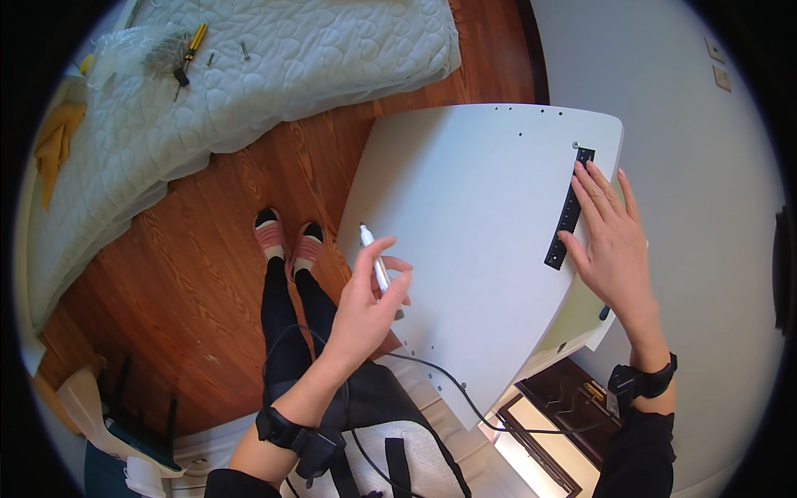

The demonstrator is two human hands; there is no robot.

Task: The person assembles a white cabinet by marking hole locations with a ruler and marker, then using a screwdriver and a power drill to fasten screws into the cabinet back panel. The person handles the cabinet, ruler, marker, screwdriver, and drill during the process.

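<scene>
My left hand (pixel 369 300) is closed around a white marker (pixel 374 259), its dark tip pointing up and away from me over the near left side of a white panel (pixel 465 216). On the panel's right side lies a black ruler (pixel 567 217), slanting along the edge. Pressed flat over it is my right hand (pixel 610 228), fingers stretched out and the thumb near the ruler's lower end. A small round metal fitting (pixel 575 145) sits just beyond the ruler's far end. Small dark holes dot the panel's far edge and its near corner.
A quilted white mattress (pixel 332 50) at the far left carries a yellow-handled screwdriver (pixel 197 40), bolts (pixel 245 51) and clear plastic wrap (pixel 137 58). A pale wall (pixel 706 166) stands close on the right. A black cable (pixel 448 375) crosses the panel's near corner. Wood floor (pixel 187 290) lies left.
</scene>
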